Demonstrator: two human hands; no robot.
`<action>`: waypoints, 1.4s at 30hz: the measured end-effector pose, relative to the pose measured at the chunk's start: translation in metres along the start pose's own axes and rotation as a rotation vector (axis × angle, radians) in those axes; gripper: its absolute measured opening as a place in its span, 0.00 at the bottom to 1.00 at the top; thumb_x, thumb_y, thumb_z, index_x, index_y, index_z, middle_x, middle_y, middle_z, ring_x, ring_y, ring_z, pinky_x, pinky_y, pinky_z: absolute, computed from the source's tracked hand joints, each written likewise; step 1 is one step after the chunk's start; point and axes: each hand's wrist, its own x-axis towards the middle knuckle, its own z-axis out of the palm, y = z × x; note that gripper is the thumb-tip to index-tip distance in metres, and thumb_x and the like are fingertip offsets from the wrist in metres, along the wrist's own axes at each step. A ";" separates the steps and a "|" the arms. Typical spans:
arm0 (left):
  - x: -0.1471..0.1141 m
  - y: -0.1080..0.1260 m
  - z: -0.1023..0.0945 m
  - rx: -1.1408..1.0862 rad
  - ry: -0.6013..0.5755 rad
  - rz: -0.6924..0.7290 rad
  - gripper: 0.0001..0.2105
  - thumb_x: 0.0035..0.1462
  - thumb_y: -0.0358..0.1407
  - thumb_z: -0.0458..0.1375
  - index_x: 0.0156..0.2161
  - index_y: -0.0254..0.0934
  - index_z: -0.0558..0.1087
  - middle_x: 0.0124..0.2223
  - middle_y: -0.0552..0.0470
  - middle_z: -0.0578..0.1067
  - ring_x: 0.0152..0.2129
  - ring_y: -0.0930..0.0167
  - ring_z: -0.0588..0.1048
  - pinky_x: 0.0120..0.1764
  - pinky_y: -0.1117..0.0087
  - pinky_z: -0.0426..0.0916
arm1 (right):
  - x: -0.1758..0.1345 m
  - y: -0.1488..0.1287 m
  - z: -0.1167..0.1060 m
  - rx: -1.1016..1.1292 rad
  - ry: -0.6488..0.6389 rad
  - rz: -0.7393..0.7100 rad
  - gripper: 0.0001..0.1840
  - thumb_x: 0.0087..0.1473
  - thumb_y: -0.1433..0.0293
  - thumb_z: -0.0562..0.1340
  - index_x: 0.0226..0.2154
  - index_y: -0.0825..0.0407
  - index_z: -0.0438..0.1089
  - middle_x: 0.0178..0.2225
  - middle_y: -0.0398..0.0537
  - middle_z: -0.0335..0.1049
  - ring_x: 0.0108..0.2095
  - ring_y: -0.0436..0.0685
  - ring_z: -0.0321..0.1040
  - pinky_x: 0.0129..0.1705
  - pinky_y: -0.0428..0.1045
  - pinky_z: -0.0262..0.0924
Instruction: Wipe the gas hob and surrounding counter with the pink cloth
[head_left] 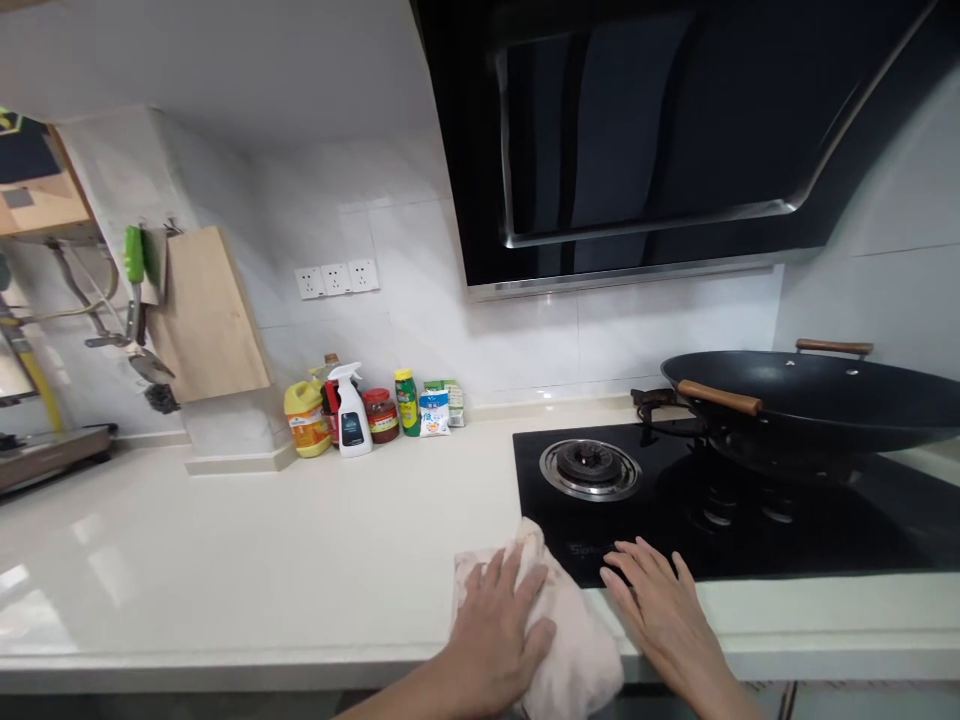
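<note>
A pale cloth [574, 640] lies crumpled over the counter's front edge, its upper end reaching the corner of the black gas stove [517, 470]. On top of it rests my left hand [499, 620], palm down with the fingers spread. My right hand [660, 605] is to the right, fingers stretched out over the stove's front edge and holding nothing. Whether its palm touches the surface is hidden. Just beyond the hands is the left burner [590, 468], with a shiny metal ring around it.
A large black wok [817, 400] with wooden handles sits on the stove's right side. The range hood [645, 140] slopes overhead. Along the back wall stand a white spray bottle [352, 415], a yellow jug [307, 418] and several condiments. A cutting board [206, 315] hangs at left.
</note>
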 end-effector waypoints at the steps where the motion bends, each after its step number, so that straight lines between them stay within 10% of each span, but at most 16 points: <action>1: 0.003 0.003 0.003 -0.014 -0.002 0.030 0.29 0.67 0.48 0.49 0.71 0.48 0.55 0.75 0.46 0.44 0.69 0.48 0.48 0.66 0.36 0.46 | 0.000 0.001 0.000 0.032 0.008 0.009 0.22 0.67 0.52 0.50 0.47 0.43 0.74 0.53 0.48 0.73 0.60 0.67 0.63 0.63 0.75 0.48; 10: 0.089 0.026 0.014 -0.051 0.118 0.244 0.25 0.68 0.51 0.45 0.66 0.51 0.62 0.73 0.48 0.53 0.69 0.49 0.49 0.66 0.39 0.44 | 0.002 0.000 -0.009 0.431 0.192 0.091 0.19 0.67 0.56 0.51 0.46 0.46 0.73 0.54 0.51 0.69 0.55 0.59 0.68 0.54 0.54 0.68; 16: 0.137 0.035 0.003 -0.370 -0.036 0.251 0.33 0.58 0.42 0.58 0.68 0.47 0.60 0.73 0.49 0.54 0.70 0.53 0.48 0.68 0.43 0.39 | 0.005 -0.024 -0.005 0.237 0.016 -0.016 0.23 0.68 0.57 0.49 0.58 0.48 0.64 0.58 0.54 0.66 0.59 0.61 0.63 0.60 0.58 0.61; 21: 0.130 0.005 -0.007 -0.583 0.161 0.207 0.29 0.62 0.35 0.48 0.68 0.38 0.57 0.71 0.45 0.57 0.67 0.65 0.57 0.66 0.60 0.55 | 0.022 -0.034 -0.020 -0.052 -0.193 0.077 0.29 0.67 0.53 0.47 0.64 0.44 0.59 0.57 0.55 0.67 0.52 0.66 0.65 0.48 0.61 0.63; 29: 0.121 -0.045 -0.010 -0.693 0.228 0.103 0.21 0.62 0.38 0.51 0.58 0.33 0.70 0.58 0.41 0.73 0.56 0.60 0.70 0.61 0.58 0.63 | 0.062 -0.062 -0.020 -0.158 -0.440 0.008 0.30 0.57 0.46 0.58 0.61 0.31 0.63 0.59 0.54 0.61 0.56 0.77 0.56 0.51 0.69 0.53; 37: 0.091 -0.038 -0.018 -0.424 -0.013 0.194 0.25 0.64 0.48 0.54 0.65 0.46 0.66 0.71 0.43 0.56 0.67 0.52 0.55 0.65 0.43 0.52 | 0.086 0.025 -0.016 -0.412 -0.356 0.298 0.22 0.64 0.56 0.51 0.52 0.46 0.69 0.50 0.61 0.67 0.49 0.72 0.64 0.46 0.62 0.58; 42: 0.087 -0.030 -0.008 -0.255 0.027 0.308 0.22 0.65 0.43 0.55 0.62 0.44 0.70 0.68 0.41 0.62 0.67 0.49 0.54 0.64 0.39 0.51 | 0.118 0.069 0.001 -0.534 -0.382 0.432 0.18 0.65 0.65 0.53 0.50 0.57 0.67 0.43 0.65 0.71 0.47 0.68 0.70 0.49 0.57 0.58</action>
